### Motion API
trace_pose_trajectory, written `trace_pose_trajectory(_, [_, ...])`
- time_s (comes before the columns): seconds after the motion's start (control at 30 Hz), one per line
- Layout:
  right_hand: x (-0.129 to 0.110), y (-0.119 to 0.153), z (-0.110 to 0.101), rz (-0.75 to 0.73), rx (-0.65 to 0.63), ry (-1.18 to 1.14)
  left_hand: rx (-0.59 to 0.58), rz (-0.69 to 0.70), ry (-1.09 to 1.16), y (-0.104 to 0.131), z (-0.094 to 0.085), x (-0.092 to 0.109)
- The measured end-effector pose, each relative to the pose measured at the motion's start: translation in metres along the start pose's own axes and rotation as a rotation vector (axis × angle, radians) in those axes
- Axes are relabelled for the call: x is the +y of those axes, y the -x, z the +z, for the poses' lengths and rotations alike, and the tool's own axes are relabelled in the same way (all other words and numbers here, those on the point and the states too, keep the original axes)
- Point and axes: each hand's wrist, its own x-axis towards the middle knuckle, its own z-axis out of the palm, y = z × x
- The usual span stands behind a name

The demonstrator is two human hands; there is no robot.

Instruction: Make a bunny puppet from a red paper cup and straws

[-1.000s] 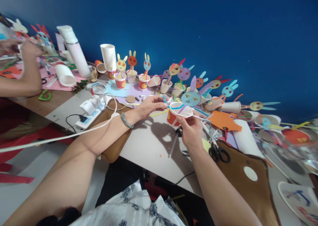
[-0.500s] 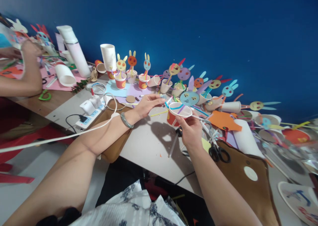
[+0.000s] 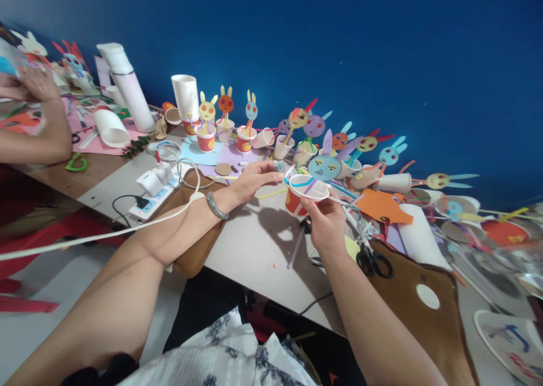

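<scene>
My right hand (image 3: pixel 327 224) grips a red and white paper cup (image 3: pixel 296 201) by its near right side, a little above the table. A blue rabbit face (image 3: pixel 324 167) with purple ears and drawn features stands up from that cup, and blue and purple strips cross its mouth. Just left of the rim, my left hand (image 3: pixel 259 179) pinches a small light-blue paper piece (image 3: pixel 279 167) between thumb and fingers. The piece is close to the blue strip's outer end; whether they touch I cannot tell.
Several paper-cup rabbits (image 3: pixel 206 137) line the wall. Left are a power strip (image 3: pixel 156 191) with a white cable (image 3: pixel 127 236) crossing my left arm, a white thermos (image 3: pixel 127 86) and another person's arm (image 3: pixel 38 134). Black-handled scissors (image 3: pixel 375 261) and a brown pad (image 3: pixel 428 324) lie right.
My left hand and the light-blue piece have shifted very slightly, the piece now turned more to view. The cup has barely moved. At far left, the other person's hand has changed position.
</scene>
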Motion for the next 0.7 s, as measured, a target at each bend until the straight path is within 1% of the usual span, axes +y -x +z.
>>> trace_pose_trajectory(0.13, [-0.0010,0.0005,-0.0001,0.009,-0.007,-0.001,-0.003,-0.003,-0.014,-0.0003,-0.0008,-0.0011])
trace_pose_trajectory(0.43, [-0.0019,0.0013,0.0017,0.025,-0.007,-0.038,0.033,0.068,-0.065,0.0027,0.0031,0.0033])
trace_pose_trajectory(0.57, [-0.0025,0.0017,0.0024,0.046,-0.010,-0.050,0.046,0.068,-0.089,0.0029,0.0032,0.0037])
trace_pose_trajectory(0.7, [-0.0023,0.0015,0.0025,0.037,-0.003,-0.031,0.056,0.056,-0.059,0.0006,0.0031,0.0017])
